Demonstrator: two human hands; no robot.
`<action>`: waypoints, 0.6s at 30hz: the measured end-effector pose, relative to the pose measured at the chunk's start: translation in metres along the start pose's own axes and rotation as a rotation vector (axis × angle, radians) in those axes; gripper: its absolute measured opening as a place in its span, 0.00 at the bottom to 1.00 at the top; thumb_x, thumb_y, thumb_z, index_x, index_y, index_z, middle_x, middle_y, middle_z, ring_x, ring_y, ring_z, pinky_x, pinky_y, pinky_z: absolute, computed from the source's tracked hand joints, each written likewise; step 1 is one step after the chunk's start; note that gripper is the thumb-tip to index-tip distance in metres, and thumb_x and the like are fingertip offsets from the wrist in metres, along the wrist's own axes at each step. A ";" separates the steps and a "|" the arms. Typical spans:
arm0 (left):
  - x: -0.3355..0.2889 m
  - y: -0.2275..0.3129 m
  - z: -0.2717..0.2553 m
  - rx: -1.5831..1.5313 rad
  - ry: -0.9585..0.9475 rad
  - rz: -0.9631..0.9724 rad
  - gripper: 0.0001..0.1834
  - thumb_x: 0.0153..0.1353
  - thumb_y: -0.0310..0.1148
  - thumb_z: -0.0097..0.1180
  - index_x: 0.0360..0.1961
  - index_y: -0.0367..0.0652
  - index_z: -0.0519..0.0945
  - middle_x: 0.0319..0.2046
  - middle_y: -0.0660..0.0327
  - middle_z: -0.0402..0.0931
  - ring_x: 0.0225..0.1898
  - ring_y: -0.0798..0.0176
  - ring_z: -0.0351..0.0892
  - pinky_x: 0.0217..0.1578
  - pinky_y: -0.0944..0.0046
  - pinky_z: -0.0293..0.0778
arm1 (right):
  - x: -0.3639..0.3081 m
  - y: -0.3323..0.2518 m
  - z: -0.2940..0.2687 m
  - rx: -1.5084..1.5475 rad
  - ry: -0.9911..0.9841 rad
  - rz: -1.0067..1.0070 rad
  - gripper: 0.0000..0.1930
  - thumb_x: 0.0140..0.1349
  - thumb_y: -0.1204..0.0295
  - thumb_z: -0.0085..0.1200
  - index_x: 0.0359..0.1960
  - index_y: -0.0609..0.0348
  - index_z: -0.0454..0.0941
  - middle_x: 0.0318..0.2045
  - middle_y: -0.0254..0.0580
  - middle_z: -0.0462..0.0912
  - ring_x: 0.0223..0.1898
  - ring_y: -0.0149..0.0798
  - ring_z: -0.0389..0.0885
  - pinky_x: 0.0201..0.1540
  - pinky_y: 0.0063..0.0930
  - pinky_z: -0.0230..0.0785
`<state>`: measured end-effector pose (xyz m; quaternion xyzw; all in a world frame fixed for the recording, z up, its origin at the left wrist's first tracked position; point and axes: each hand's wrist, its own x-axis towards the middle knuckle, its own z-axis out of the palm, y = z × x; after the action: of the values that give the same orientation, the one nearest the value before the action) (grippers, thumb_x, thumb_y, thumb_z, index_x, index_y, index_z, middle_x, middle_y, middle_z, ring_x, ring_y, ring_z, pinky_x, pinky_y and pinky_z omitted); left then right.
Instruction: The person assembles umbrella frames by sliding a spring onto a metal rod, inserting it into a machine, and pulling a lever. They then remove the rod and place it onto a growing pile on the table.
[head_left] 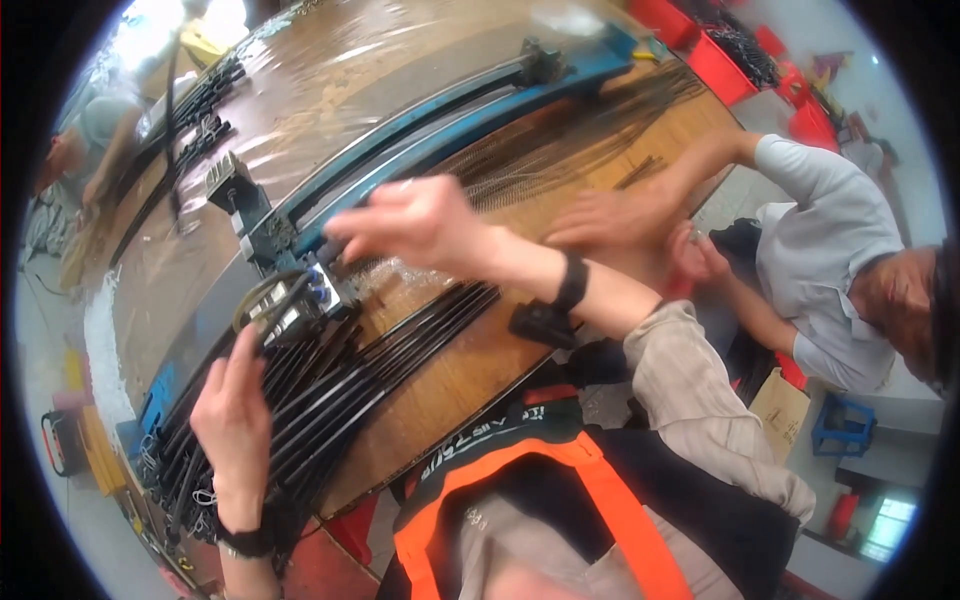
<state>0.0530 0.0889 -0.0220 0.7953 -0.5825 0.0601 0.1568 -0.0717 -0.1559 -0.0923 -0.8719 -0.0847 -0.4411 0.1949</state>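
Note:
My left hand (232, 425) reaches up over the near left of the bench, its fingers stretched out. Its fingertips come close to a metal clamp block (290, 318) with a cable looped around it; whether they touch it I cannot tell. Motion smears my right hand (425, 228), which hovers over the near end of a long blue rail fixture (440, 140). Those fingers point left toward a dark part beside the block, and their grip is unclear. Below the block, a bundle of thin black rods (350, 385) lies beside my left hand.
At the right, a person in a light shirt (830, 220) has a forearm and blurred hand over the wooden bench (425, 385). Long thin rods (560, 150) lie beyond the rail. Red bins (722, 68) stand far right; another person (100, 130) is far left.

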 end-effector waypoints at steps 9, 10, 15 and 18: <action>-0.038 -0.083 -0.081 0.269 0.384 -0.200 0.16 0.68 0.22 0.48 0.57 0.37 0.76 0.42 0.51 0.81 0.40 0.59 0.81 0.44 0.64 0.74 | -0.021 0.071 -0.002 -0.148 0.065 0.212 0.12 0.61 0.74 0.60 0.47 0.55 0.81 0.30 0.38 0.84 0.27 0.31 0.81 0.34 0.27 0.77; -0.038 -0.092 -0.092 0.264 0.370 -0.235 0.16 0.69 0.24 0.48 0.56 0.36 0.76 0.45 0.51 0.80 0.43 0.61 0.80 0.46 0.66 0.73 | -0.016 0.072 0.006 -0.123 0.059 0.194 0.12 0.61 0.74 0.60 0.47 0.55 0.81 0.30 0.38 0.84 0.27 0.31 0.81 0.34 0.27 0.77; -0.039 -0.096 -0.104 0.132 0.501 -0.265 0.16 0.69 0.26 0.51 0.56 0.34 0.76 0.46 0.51 0.80 0.44 0.64 0.78 0.48 0.67 0.71 | 0.068 0.042 0.059 0.378 -0.181 0.477 0.10 0.67 0.68 0.56 0.46 0.57 0.81 0.30 0.36 0.85 0.30 0.25 0.81 0.36 0.24 0.76; -0.055 -0.100 -0.105 0.135 0.435 -0.348 0.16 0.68 0.26 0.52 0.56 0.34 0.77 0.44 0.50 0.82 0.42 0.65 0.79 0.46 0.67 0.72 | 0.100 0.039 0.097 0.524 -0.199 0.356 0.10 0.68 0.65 0.55 0.44 0.56 0.82 0.29 0.36 0.85 0.30 0.24 0.81 0.35 0.23 0.74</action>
<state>0.1398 0.1999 0.0440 0.8602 -0.3847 0.2403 0.2330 0.0714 -0.1542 -0.0745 -0.8322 -0.0601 -0.2760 0.4771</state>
